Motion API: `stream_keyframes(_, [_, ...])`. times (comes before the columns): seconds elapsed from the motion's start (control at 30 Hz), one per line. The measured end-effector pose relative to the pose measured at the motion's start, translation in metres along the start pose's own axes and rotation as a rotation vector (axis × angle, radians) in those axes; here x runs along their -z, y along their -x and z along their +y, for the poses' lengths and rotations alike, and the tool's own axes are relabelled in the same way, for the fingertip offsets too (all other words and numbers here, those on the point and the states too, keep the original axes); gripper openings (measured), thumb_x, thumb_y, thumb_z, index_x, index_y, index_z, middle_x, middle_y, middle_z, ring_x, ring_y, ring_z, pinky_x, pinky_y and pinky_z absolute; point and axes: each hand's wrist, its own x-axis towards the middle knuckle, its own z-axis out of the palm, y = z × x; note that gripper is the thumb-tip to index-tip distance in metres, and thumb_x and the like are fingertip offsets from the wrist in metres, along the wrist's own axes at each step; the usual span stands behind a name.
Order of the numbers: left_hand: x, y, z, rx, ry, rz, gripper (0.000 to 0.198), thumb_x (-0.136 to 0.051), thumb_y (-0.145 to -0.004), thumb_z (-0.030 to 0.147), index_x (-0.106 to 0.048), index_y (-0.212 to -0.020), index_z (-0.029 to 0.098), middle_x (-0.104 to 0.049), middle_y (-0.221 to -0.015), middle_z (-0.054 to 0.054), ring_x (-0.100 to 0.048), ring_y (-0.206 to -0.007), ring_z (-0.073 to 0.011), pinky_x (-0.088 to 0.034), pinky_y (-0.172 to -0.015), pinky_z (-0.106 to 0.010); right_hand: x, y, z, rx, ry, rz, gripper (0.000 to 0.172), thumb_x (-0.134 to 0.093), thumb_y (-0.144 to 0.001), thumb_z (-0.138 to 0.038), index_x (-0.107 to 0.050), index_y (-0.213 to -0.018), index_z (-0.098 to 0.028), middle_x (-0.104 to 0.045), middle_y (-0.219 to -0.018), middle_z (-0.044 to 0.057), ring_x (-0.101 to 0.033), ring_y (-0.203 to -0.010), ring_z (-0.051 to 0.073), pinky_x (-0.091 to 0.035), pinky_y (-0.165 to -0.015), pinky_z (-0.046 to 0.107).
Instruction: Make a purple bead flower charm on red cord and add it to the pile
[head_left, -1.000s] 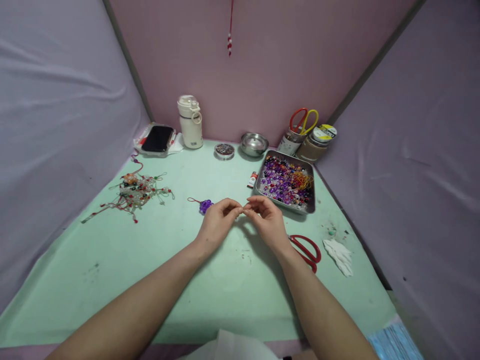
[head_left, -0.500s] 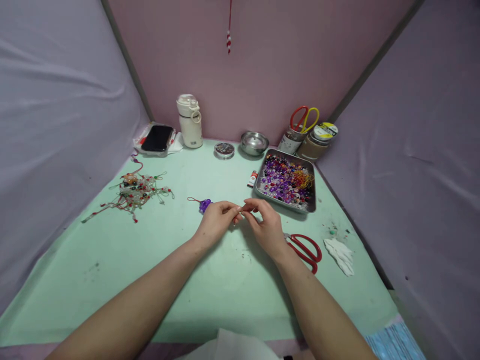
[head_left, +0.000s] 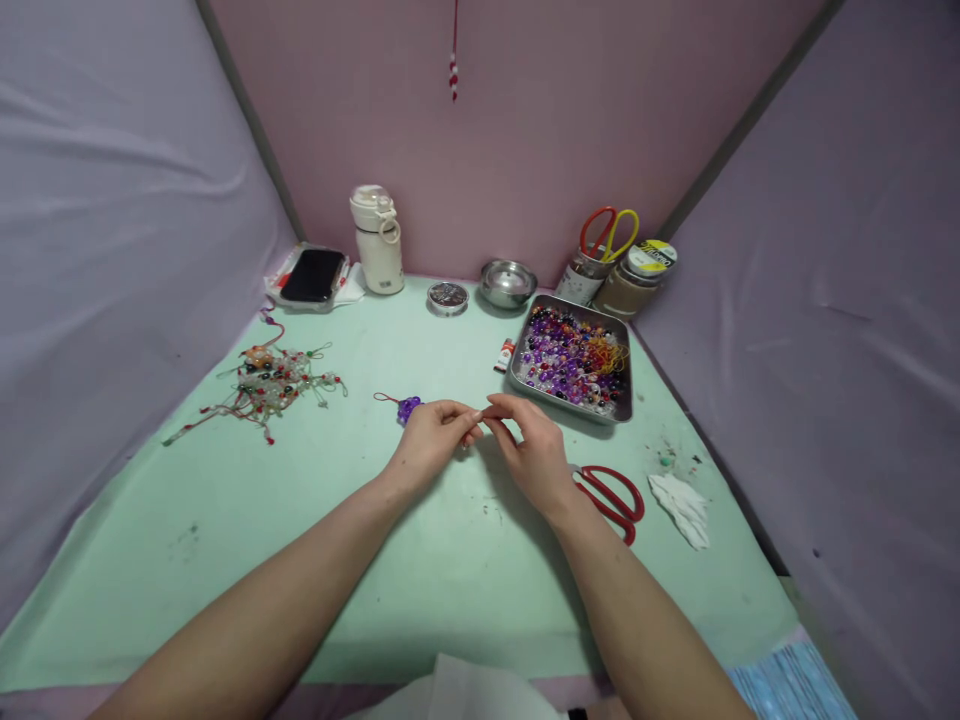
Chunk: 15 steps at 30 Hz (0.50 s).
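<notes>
My left hand (head_left: 441, 434) and my right hand (head_left: 531, 446) meet over the middle of the table, fingertips pinched almost together. Something very small is between them; the fingers cover it, and I cannot make out what it is. Just behind my left hand lies a purple beaded ornament (head_left: 409, 409) with a thin red cord loop, partly hidden by that hand. Beside my right wrist rest red-handled scissors (head_left: 615, 494), their blades mostly covered by the hand. A metal tray (head_left: 571, 408) of mixed purple, clear and dark beads stands beyond my right hand.
On the left is a pile of beaded strings (head_left: 274, 385). Along the back stand a phone (head_left: 315, 275), a white bottle (head_left: 379, 245), a round container (head_left: 448, 297), a steel bowl (head_left: 508, 285) and jars (head_left: 634, 285). A lighter (head_left: 505, 355) and white cloth (head_left: 680, 508) lie rightward.
Both hands stay pinched together in nearly the same place, with only slight finger movement. The whole view has shifted a little.
</notes>
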Motion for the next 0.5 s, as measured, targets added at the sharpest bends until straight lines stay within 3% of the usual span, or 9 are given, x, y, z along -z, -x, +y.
stream_keyframes(0.3, [-0.001,0.006,0.011,-0.026,-0.102,-0.033,0.021,-0.063,-0.078,0.034,-0.067,-0.076,0.013,-0.067,-0.071,-0.005,-0.057,-0.061,-0.0122,-0.046,-0.063,-0.027,0.002,-0.002,-0.004,0.014,0.049,0.071,0.024,-0.054,-0.088,-0.012,-0.056,-0.110,-0.023,-0.067,-0.087,0.003,-0.057,-0.082,0.019,-0.049,-0.074,0.034])
stream_keyframes(0.37, [0.003,0.007,0.014,-0.110,-0.227,-0.018,0.019,-0.060,-0.080,0.033,-0.068,-0.080,0.015,-0.070,-0.076,-0.005,-0.060,-0.065,-0.0145,-0.047,-0.067,-0.029,0.003,-0.003,-0.004,-0.034,0.020,0.149,0.026,-0.055,-0.087,-0.012,-0.056,-0.109,-0.023,-0.065,-0.086,0.002,-0.056,-0.079,0.018,-0.049,-0.074,0.034])
stream_keyframes(0.5, [0.016,0.004,0.015,-0.440,-0.597,0.007,0.015,-0.054,-0.085,0.027,-0.067,-0.085,0.019,-0.072,-0.090,-0.005,-0.063,-0.083,-0.0185,-0.045,-0.084,-0.035,0.006,-0.005,-0.004,-0.213,-0.159,0.329,0.025,-0.057,-0.085,-0.015,-0.056,-0.108,-0.024,-0.063,-0.089,0.002,-0.058,-0.078,0.015,-0.049,-0.073,0.033])
